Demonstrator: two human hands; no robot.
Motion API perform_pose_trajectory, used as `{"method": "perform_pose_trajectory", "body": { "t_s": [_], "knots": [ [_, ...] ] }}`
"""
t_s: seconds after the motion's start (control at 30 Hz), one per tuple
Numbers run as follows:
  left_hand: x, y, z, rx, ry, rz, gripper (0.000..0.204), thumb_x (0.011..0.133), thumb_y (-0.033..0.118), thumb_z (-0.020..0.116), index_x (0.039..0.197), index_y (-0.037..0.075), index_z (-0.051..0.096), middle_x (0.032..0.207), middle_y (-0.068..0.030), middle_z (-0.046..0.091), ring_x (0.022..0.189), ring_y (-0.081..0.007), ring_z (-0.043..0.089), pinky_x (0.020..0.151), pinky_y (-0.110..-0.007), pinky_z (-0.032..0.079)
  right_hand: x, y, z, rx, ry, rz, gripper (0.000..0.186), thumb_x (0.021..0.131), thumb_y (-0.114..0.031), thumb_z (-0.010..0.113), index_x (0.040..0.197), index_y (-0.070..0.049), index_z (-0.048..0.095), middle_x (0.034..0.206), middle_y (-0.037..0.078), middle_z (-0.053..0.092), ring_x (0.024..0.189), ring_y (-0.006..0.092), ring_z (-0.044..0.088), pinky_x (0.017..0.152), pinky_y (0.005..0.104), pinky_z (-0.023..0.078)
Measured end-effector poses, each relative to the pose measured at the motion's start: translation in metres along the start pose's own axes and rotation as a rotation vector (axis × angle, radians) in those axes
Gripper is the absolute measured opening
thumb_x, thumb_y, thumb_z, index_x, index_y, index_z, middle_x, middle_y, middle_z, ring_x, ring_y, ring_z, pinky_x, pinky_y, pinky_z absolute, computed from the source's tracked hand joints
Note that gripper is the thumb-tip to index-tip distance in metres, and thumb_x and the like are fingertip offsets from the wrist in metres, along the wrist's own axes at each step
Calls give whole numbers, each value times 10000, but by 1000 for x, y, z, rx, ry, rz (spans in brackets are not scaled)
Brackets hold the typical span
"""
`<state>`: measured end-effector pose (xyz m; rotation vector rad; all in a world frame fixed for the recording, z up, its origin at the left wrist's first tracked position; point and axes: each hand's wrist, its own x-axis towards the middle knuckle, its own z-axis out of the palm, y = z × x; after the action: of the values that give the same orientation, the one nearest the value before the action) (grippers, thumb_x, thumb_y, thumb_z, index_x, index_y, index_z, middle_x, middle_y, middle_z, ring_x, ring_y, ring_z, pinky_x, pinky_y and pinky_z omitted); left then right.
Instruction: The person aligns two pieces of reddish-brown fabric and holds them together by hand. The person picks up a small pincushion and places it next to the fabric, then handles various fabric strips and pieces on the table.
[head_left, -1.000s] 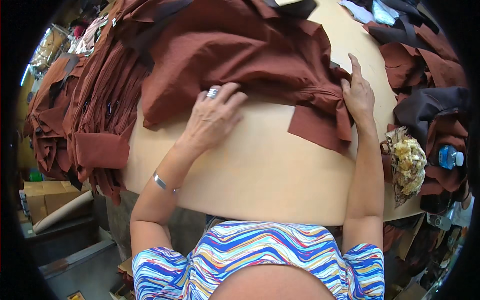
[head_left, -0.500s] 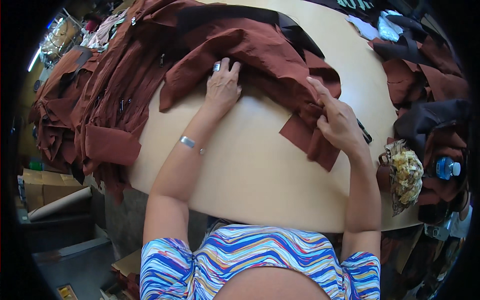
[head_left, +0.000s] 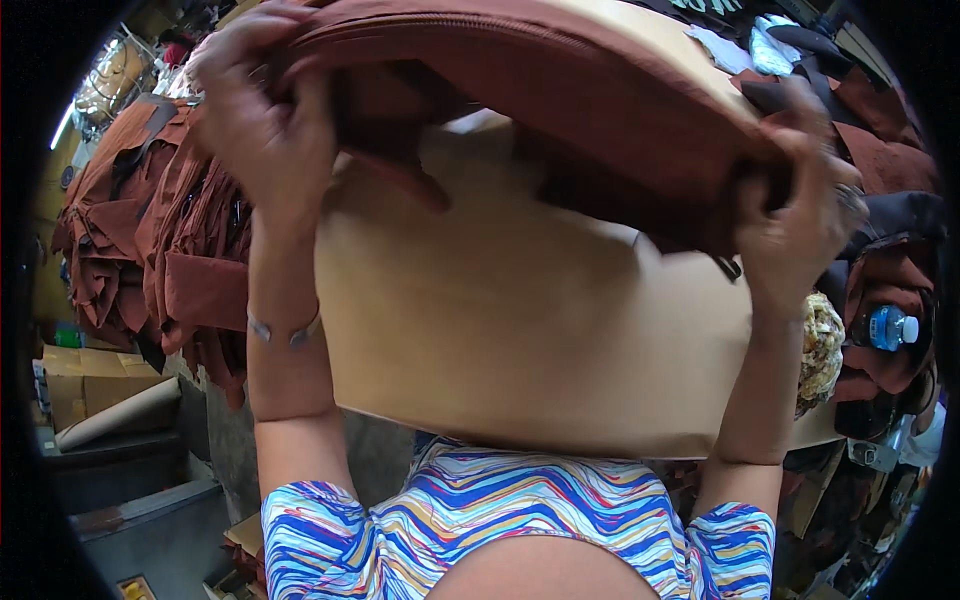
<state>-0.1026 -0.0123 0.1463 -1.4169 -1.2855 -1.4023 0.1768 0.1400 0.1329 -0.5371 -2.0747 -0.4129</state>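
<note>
The left hand (head_left: pixel 265 125) and the right hand (head_left: pixel 795 215) hold between them one brown-red cloth (head_left: pixel 620 105). The cloth is raised above the pale surface (head_left: pixel 520 350), at the far side from the body, and it makes a wide arch from one hand to the other. Along its upper part runs a thin curved line, which can be a seam or a zip; I cannot tell which. Under the arch the inner side of the cloth is dark, and whether its lower folds touch the surface is not clear.

The left hand has its fingers bent around the left end of the cloth. The right hand closes in the same manner on the right end, lower and well apart from the left one. Both hands are blurred, so I cannot tell exactly which fingers are pinching. On the left wrist there is a silver bracelet (head_left: pixel 285 333).

At the left of the surface lies a big heap of brown-red pieces (head_left: pixel 150 220), near the left forearm. Just beside the right forearm, and partly hidden by it, is a yellowish ruffled bundle (head_left: pixel 822 345). Farther right, a clear blue bottle with a white cap (head_left: pixel 890 328) lies among other brown and dark fabrics (head_left: pixel 880 265).
</note>
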Motion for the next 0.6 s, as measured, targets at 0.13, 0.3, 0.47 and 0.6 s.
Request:
{"method": "perform_pose_trajectory", "body": {
  "t_s": [0.13,0.3,0.47,0.6],
  "knots": [
    [-15,5,-23,578,-710,142,280,688,-64,553,943,49,533,950,-123,575,866,-315,571,757,-359,460,4,3,37,-143,-235,-130,591,646,17,557,1215,-135,508,894,76,609,943,217,549,964,396,310],
    [8,42,-72,76,-924,-415,400,652,-55,610,1028,61,536,963,-116,585,876,-261,602,753,-346,450,22,17,6,100,-21,25,694,679,134,497,1292,-188,455,962,76,590,871,202,581,830,332,457],
    [24,54,-97,-426,-1385,-447,646,615,-30,700,1230,11,507,1213,-156,543,1162,-271,495,995,-347,364,78,24,17,865,-784,105,793,521,92,346,1300,-32,430,921,77,553,875,128,523,902,238,373],
    [52,-1,-122,277,-1016,-162,516,689,-117,473,1170,49,558,1165,-153,572,1087,-311,532,967,-335,390,167,30,120,332,-571,-285,530,648,94,392,1151,14,539,931,142,598,856,210,577,841,307,436]
  ]
}}
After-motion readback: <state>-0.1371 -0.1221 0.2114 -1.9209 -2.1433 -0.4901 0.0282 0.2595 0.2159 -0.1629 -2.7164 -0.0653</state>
